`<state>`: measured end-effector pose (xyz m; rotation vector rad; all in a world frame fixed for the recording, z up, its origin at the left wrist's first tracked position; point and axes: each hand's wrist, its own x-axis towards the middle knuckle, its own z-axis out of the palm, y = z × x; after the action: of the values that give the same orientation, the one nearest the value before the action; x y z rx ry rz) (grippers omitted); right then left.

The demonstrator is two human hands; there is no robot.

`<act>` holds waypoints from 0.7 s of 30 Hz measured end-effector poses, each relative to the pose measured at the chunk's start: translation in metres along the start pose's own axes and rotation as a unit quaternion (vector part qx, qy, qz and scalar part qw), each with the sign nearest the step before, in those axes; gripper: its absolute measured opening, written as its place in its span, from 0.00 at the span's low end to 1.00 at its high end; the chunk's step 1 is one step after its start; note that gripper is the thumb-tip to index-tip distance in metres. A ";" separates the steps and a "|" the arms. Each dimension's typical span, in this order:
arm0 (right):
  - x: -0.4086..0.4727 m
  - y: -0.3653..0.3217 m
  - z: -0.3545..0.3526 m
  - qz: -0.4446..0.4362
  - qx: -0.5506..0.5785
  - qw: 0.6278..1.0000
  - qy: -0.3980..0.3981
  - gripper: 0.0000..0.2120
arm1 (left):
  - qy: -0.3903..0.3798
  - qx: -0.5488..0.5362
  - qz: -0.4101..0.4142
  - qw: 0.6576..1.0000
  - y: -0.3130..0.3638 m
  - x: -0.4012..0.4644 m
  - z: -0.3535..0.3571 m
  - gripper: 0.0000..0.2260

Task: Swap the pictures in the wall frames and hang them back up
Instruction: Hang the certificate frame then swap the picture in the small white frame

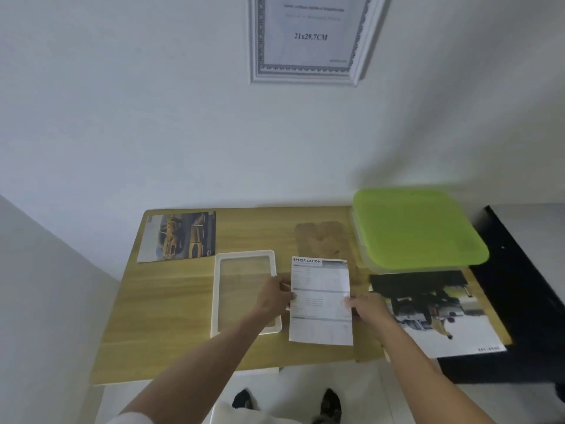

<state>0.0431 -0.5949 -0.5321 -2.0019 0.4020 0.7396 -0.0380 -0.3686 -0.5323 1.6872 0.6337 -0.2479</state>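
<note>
A white sheet headed SPECIFICATION [321, 301] lies on the wooden table [171, 316]. My left hand [275, 296] pinches its left edge and my right hand [368, 307] grips its right edge. Just left of the sheet lies an empty white picture frame [215, 301], flat, partly under my left wrist. A picture of yellow cars [179, 237] rests at the table's far left. A larger photo with dark vehicles [434, 313] lies at the right. On the wall above hangs a white frame [305, 75] holding a 21x29.7CM insert.
A clear container with a green lid [415, 229] stands at the table's back right, overlapping the large photo. A brown backing board [321, 237] lies beyond the sheet. A black surface [526, 289] adjoins the table on the right. My feet show below the table's front edge.
</note>
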 end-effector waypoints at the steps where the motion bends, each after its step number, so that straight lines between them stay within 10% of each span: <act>1: 0.004 0.007 -0.014 0.005 -0.011 1.000 0.009 0.02 | -0.011 0.000 -0.006 1.000 0.004 0.002 0.015 0.12; 21: 0.057 0.065 -0.173 -0.113 -0.312 0.938 0.095 0.20 | 0.030 0.172 -0.018 0.984 0.040 0.028 0.227 0.13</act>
<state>0.1092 -0.7758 -0.5455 -2.6763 0.0318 0.5693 0.0470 -0.5827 -0.5632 2.0228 0.6963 -0.3492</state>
